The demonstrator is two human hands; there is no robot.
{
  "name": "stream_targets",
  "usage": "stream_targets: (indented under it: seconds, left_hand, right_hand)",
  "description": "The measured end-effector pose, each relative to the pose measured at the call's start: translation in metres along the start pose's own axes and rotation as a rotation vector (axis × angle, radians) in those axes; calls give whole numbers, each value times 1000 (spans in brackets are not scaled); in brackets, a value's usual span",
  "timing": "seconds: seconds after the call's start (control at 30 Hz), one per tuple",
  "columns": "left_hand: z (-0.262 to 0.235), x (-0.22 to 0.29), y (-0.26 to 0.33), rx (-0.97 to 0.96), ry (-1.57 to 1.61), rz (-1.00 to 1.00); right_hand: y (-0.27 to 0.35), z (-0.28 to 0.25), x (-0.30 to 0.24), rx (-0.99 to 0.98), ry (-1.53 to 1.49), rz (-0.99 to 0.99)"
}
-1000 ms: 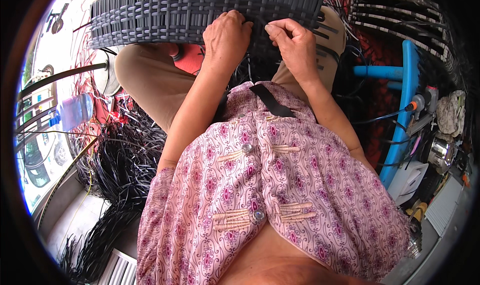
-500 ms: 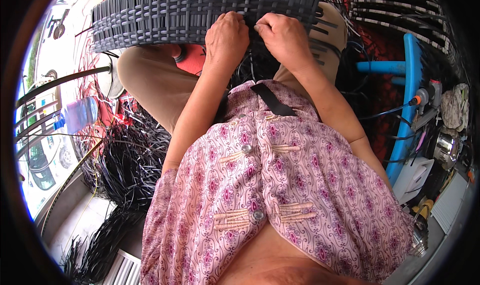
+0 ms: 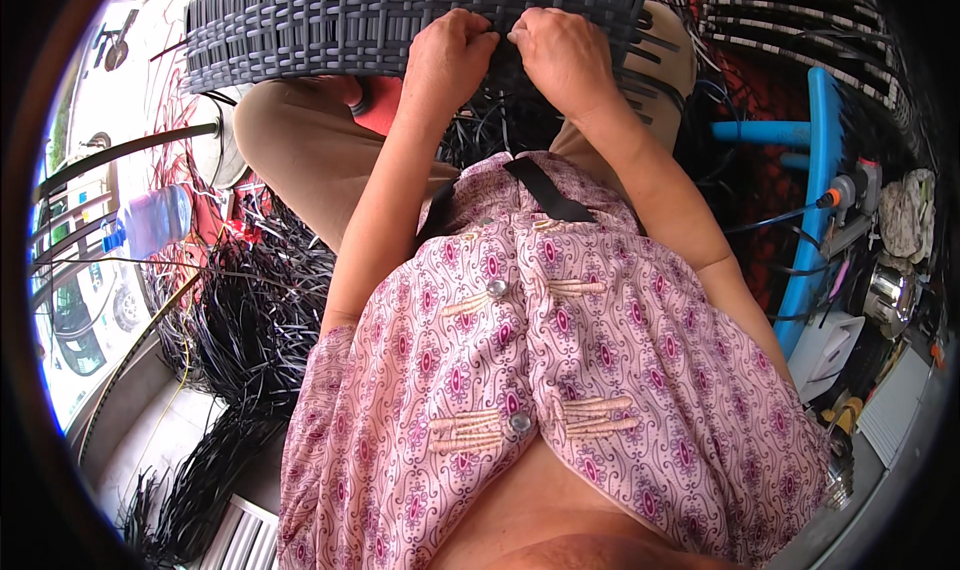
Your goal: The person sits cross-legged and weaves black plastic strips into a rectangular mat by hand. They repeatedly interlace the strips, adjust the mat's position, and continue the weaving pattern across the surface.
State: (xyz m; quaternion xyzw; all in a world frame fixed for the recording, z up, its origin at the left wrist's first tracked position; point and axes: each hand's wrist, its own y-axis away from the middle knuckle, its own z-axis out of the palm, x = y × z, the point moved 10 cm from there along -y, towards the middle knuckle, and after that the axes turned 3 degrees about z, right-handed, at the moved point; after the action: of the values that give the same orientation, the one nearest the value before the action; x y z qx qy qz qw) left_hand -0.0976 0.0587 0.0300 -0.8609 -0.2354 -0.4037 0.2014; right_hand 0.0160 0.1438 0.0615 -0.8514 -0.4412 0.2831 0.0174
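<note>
Red ground (image 3: 380,115) below, bright daylight past one side, packed clutter along the other. Across the bent knees, a dark grey woven panel (image 3: 300,32): long axis side to side, slightly bowed, near edge toward the body, far edge partly cut off from view. Directly ahead of the grip, with apparent contact along the nearer weave.

Left hand (image 3: 447,62) and right hand (image 3: 565,55) both over the panel's nearer part, right of its middle, backs upward, fingertips facing each other across a narrow gap. Left hand closer to the panel's middle, right hand closer to its right end. Left grip: thumb and fingers drawn near one another at the weave. Right grip: fingers curled inward against the same stretch. Clamped on a strand or merely pressed against the panel: no telling, with dark material behind small, half-hidden tips.

Under the panel's left half, tan trousers (image 3: 300,155) on a bent leg, close beneath the near edge. Farther below that half, a heap of black strips (image 3: 255,315); below the panel's left end, a clear bottle (image 3: 158,220). Past the right end, a blue plastic frame (image 3: 822,160), nearer the body. Probably more room for swinging leftward than rightward.
</note>
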Motion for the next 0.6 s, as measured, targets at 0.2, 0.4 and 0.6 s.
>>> stream_targets:
  seconds: [0.2, 0.4, 0.6]
  left_hand:
    - [-10, -11, 7, 10, 117, -204]
    - [-54, -43, 22, 164, 403, -237]
    - [-96, 19, 27, 155, 433, -110]
  right_hand:
    - [3, 4, -12, 76, 41, -3]
    - [12, -26, -29, 246, -281, -145]
    - [-14, -31, -59, 138, -570, -284]
